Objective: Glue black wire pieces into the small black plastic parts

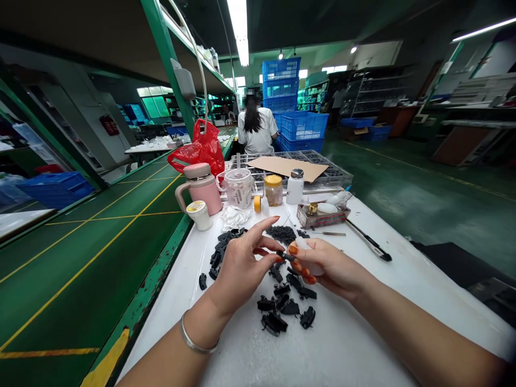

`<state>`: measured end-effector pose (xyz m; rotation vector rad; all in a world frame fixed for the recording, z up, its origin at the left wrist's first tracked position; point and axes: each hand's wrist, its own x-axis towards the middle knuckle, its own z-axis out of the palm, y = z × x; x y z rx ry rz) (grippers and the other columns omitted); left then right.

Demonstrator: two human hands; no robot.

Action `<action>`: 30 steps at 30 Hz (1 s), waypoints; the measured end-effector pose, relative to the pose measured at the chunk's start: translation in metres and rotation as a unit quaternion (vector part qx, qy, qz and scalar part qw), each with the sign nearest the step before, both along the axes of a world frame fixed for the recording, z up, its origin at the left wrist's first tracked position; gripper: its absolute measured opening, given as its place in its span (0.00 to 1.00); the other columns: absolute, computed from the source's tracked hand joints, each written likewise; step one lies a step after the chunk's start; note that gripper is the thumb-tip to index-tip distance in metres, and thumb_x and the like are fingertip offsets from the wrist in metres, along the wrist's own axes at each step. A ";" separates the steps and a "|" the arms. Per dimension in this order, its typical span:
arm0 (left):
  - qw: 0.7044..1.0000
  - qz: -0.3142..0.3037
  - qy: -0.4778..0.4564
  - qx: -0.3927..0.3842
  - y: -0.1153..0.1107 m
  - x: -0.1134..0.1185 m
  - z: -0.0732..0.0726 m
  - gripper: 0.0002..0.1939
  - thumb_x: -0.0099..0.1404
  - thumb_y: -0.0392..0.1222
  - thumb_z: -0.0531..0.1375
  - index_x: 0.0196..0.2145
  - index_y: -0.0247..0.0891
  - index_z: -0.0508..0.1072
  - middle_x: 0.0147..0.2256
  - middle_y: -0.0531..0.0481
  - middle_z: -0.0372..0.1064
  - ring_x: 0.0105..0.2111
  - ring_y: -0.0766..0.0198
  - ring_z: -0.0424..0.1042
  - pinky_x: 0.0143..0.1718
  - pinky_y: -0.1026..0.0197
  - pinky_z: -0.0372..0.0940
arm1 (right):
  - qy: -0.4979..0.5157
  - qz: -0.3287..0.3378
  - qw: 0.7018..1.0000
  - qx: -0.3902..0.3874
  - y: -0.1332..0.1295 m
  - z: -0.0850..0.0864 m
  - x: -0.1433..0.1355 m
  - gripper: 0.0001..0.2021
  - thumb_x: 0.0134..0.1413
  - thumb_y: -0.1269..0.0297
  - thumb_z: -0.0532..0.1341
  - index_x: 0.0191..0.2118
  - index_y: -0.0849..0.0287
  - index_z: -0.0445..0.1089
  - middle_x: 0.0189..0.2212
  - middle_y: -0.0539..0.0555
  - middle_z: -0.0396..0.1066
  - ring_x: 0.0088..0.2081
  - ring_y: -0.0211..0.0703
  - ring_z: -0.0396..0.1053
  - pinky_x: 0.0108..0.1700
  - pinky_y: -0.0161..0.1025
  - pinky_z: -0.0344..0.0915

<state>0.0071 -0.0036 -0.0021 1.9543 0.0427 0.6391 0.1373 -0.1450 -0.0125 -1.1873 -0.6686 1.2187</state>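
My left hand (244,263) pinches one end of a small black plastic part (285,256) between thumb and a finger, its index finger raised. At the other end of that part are the fingertips of my right hand (332,263), which is wrapped around a translucent white squeeze bottle (303,245) with a thin needle tip pointing up and away. Below both hands lie several loose black plastic parts (290,307). Another cluster of black parts (220,250) sits left of my left hand. Beyond the hands is a heap of tiny black pieces (281,233).
Along the table's (169,322) back stand a pink thermos (205,191), a clear pitcher (238,188), a yellow-lidded jar (273,191) and a white bottle (295,188). A small box (324,216) holds bottles at right. A green conveyor (92,236) runs left; a person (258,129) sits ahead.
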 end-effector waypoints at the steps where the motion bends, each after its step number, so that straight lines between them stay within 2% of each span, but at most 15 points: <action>1: 1.000 -0.001 0.001 0.003 0.000 0.000 0.000 0.32 0.59 0.26 0.60 0.59 0.47 0.60 0.37 0.54 0.72 0.37 0.67 0.72 0.42 0.65 0.69 | 0.005 0.002 1.000 0.003 0.000 -0.001 0.000 0.15 0.52 0.58 0.66 0.28 0.64 0.64 0.21 0.50 0.61 0.20 0.30 0.53 0.19 0.27 0.48; 4: 1.000 0.002 0.015 -0.004 -0.001 0.001 -0.001 0.30 0.59 0.27 0.60 0.57 0.46 0.63 0.38 0.54 0.71 0.38 0.66 0.71 0.42 0.66 0.69 | 0.027 0.010 1.000 -0.001 0.000 0.000 0.001 0.13 0.48 0.61 0.68 0.28 0.64 0.65 0.21 0.49 0.60 0.20 0.30 0.53 0.20 0.27 0.48; 6: 0.999 0.005 0.030 -0.040 -0.002 0.003 -0.001 0.29 0.58 0.28 0.61 0.56 0.45 0.63 0.39 0.52 0.71 0.39 0.65 0.71 0.40 0.67 0.69 | 0.042 -0.005 0.999 0.000 0.000 0.002 0.001 0.13 0.47 0.62 0.69 0.29 0.64 0.66 0.22 0.49 0.61 0.21 0.30 0.55 0.20 0.27 0.49; 8: 0.993 -0.003 0.046 -0.110 -0.002 0.004 0.000 0.27 0.58 0.31 0.62 0.55 0.42 0.64 0.39 0.49 0.70 0.39 0.64 0.70 0.36 0.68 0.68 | 0.043 -0.050 0.998 0.015 0.001 0.003 0.000 0.13 0.47 0.62 0.69 0.30 0.64 0.66 0.23 0.50 0.63 0.23 0.31 0.56 0.21 0.27 0.51; 11: 0.968 -0.049 0.075 -0.233 -0.002 0.006 -0.001 0.23 0.60 0.37 0.63 0.53 0.35 0.65 0.37 0.45 0.69 0.36 0.64 0.69 0.33 0.68 0.68 | 0.013 -0.123 0.992 0.039 0.002 0.003 -0.002 0.12 0.47 0.62 0.69 0.30 0.63 0.66 0.23 0.50 0.64 0.24 0.32 0.57 0.23 0.28 0.53; 14: 0.946 -0.082 0.095 -0.297 -0.002 0.008 -0.004 0.21 0.60 0.42 0.64 0.49 0.30 0.68 0.37 0.42 0.69 0.36 0.63 0.69 0.32 0.67 0.68 | -0.027 -0.147 0.987 0.054 0.004 0.001 -0.005 0.13 0.47 0.61 0.69 0.30 0.62 0.66 0.23 0.49 0.64 0.25 0.33 0.57 0.25 0.29 0.55; 19: 0.936 -0.066 0.099 -0.332 -0.002 0.011 -0.009 0.19 0.54 0.41 0.69 0.41 0.28 0.71 0.35 0.42 0.69 0.33 0.64 0.69 0.31 0.67 0.67 | -0.063 -0.164 0.982 0.068 0.006 -0.003 -0.009 0.14 0.45 0.60 0.70 0.30 0.62 0.67 0.25 0.48 0.63 0.26 0.33 0.56 0.27 0.30 0.57; 22: 0.934 -0.063 0.102 -0.336 -0.001 0.011 -0.008 0.18 0.54 0.42 0.69 0.39 0.28 0.73 0.34 0.42 0.70 0.31 0.65 0.69 0.30 0.68 0.66 | -0.096 -0.175 0.977 0.070 0.006 -0.004 -0.009 0.16 0.45 0.57 0.70 0.36 0.60 0.68 0.26 0.48 0.63 0.27 0.35 0.57 0.26 0.31 0.57; 25: 0.937 -0.069 0.106 -0.325 -0.001 0.010 -0.005 0.17 0.54 0.42 0.68 0.38 0.27 0.74 0.34 0.42 0.71 0.30 0.66 0.69 0.30 0.68 0.65 | -0.154 -0.173 0.971 0.066 0.005 -0.003 -0.007 0.17 0.48 0.55 0.68 0.39 0.61 0.70 0.24 0.49 0.64 0.26 0.36 0.58 0.26 0.32 0.56; 30: 0.942 -0.070 0.109 -0.308 -0.001 0.009 -0.004 0.17 0.55 0.42 0.68 0.39 0.28 0.75 0.34 0.42 0.72 0.30 0.66 0.69 0.31 0.68 0.65 | -0.272 -0.181 0.944 0.052 0.002 0.004 -0.005 0.16 0.51 0.52 0.65 0.30 0.63 0.71 0.21 0.52 0.65 0.23 0.38 0.59 0.26 0.35 0.56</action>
